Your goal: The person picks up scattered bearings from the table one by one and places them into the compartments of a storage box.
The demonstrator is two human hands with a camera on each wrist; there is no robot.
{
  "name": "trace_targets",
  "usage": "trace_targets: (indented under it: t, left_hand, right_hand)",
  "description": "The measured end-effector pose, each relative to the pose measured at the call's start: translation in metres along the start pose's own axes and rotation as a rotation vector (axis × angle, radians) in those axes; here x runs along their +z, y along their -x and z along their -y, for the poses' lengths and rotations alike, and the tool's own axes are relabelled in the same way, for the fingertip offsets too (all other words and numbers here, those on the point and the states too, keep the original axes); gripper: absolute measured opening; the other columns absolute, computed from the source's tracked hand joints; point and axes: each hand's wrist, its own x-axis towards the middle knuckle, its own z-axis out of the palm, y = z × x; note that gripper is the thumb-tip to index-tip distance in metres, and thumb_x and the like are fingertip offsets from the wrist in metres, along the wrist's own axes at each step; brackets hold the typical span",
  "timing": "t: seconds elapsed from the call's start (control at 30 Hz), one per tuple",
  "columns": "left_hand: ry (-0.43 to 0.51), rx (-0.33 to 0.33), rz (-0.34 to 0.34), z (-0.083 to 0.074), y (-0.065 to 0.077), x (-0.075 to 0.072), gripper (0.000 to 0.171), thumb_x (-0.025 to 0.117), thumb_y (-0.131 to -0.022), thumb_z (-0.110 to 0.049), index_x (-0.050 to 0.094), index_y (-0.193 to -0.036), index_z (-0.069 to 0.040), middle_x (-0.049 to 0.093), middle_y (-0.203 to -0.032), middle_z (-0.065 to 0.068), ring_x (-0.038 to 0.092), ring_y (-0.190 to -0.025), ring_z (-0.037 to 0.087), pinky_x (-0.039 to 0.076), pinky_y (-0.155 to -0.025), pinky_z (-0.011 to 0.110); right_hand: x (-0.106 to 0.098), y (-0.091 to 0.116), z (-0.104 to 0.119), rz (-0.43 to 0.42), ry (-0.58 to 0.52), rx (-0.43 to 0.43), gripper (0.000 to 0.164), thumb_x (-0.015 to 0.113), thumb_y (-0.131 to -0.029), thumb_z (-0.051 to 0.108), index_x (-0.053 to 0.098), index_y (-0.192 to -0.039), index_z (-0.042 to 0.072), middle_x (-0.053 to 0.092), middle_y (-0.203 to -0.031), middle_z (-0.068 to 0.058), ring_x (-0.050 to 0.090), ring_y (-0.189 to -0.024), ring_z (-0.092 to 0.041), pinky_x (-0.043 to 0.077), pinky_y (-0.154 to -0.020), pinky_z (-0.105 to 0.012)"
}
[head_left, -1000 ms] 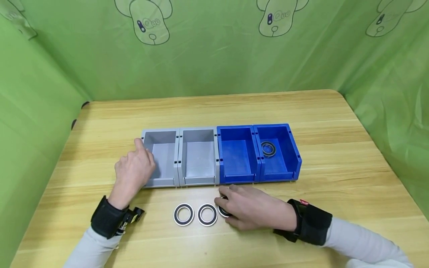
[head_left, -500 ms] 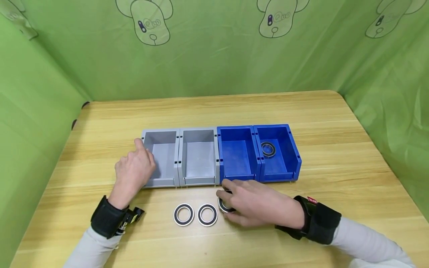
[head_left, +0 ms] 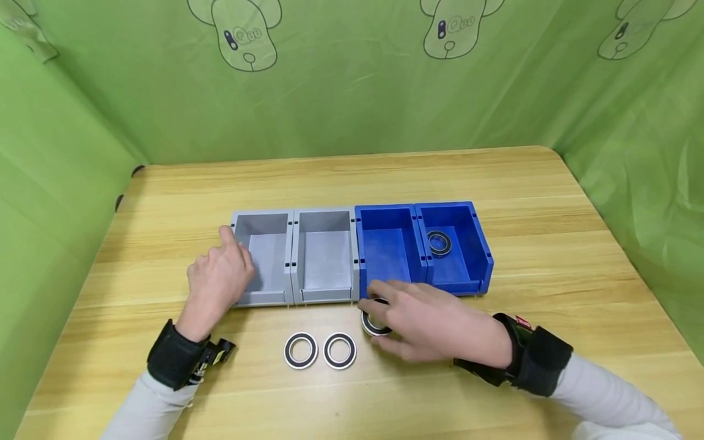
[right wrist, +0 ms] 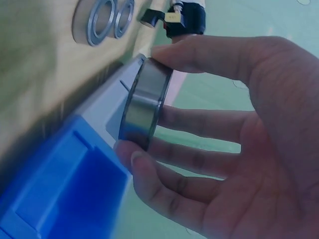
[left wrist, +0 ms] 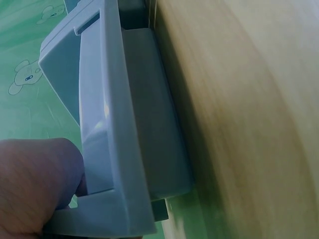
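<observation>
Between thumb and fingers, my right hand [head_left: 420, 318] grips a ball bearing [right wrist: 146, 103] by its rim, in front of the left blue bin [head_left: 386, 247]. The right wrist view shows the bearing's shiny steel edge off the table. My left hand [head_left: 220, 275] holds the outer side wall of the left grey bin [head_left: 264, 298]; in the left wrist view the thumb [left wrist: 45, 174] lies inside that wall, the other fingers mostly hidden. Two more bearings, a left one [head_left: 300, 365] and a right one [head_left: 340, 365], lie flat on the table before the grey bins.
The right blue bin [head_left: 459, 286] has one bearing [head_left: 439, 252] lying in it. Another grey bin [head_left: 326, 296] stands between the left grey bin and the blue ones, all in one row. Green cloth [head_left: 352, 110] surrounds the wooden table [head_left: 352, 409] at the back and sides.
My right hand has lifted the third bearing from its place beside the other two and moved it forward and slightly right, toward the left blue bin. The left hand has stayed put.
</observation>
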Motion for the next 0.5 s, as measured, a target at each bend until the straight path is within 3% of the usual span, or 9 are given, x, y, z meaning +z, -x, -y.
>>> trace_targets:
  t: [0.13,0.3,0.5]
  left_hand:
    - [-0.001,0.0,0.003,0.0,0.0,-0.001,0.033,0.033,-0.105,-0.022,0.04,-0.115,0.009,0.046,-0.053,0.01,0.049,-0.044,0.03,0.035,-0.036,0.036]
    - [0.0,-0.003,0.014,0.001,0.0,-0.002,0.035,0.032,-0.105,-0.022,0.039,-0.117,0.009,0.046,-0.053,0.009,0.049,-0.044,0.03,0.035,-0.036,0.036]
    - [0.004,-0.001,0.015,0.0,0.0,-0.001,0.031,0.032,-0.105,-0.022,0.04,-0.113,0.007,0.045,-0.053,0.009,0.048,-0.044,0.029,0.035,-0.036,0.035]
  right_hand:
    - [-0.007,0.001,-0.006,-0.052,0.005,0.001,0.047,0.071,-0.095,0.037,0.067,-0.131,0.007,0.065,-0.122,-0.012,0.069,-0.103,-0.026,0.062,-0.081,-0.035]
    - [-0.018,0.001,-0.016,-0.141,0.047,-0.017,0.047,0.072,-0.094,0.038,0.069,-0.128,0.005,0.064,-0.113,-0.01,0.065,-0.089,-0.018,0.059,-0.074,-0.029]
    - [-0.033,0.002,-0.027,-0.194,0.054,0.009,0.049,0.075,-0.091,0.035,0.068,-0.13,0.005,0.064,-0.115,-0.01,0.064,-0.087,-0.017,0.058,-0.074,-0.029]
